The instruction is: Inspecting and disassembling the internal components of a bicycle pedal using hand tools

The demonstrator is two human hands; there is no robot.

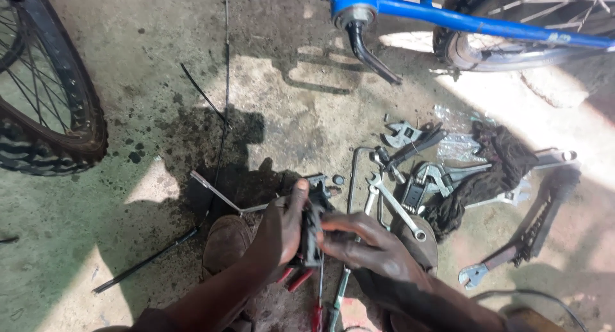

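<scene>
My left hand and my right hand both grip a small black bicycle part held upright between them, low in the middle of the view. The left thumb lies along its top edge. The right fingers wrap its right side. A thin metal rod sticks out to the left behind the part. Below my hands lie red-handled pliers and screwdrivers.
A blue bicycle frame with a black crank arm spans the top. A black wheel stands at left. Spanners, an adjustable wrench, a dark rag and a chain tool lie at right on the oily concrete floor.
</scene>
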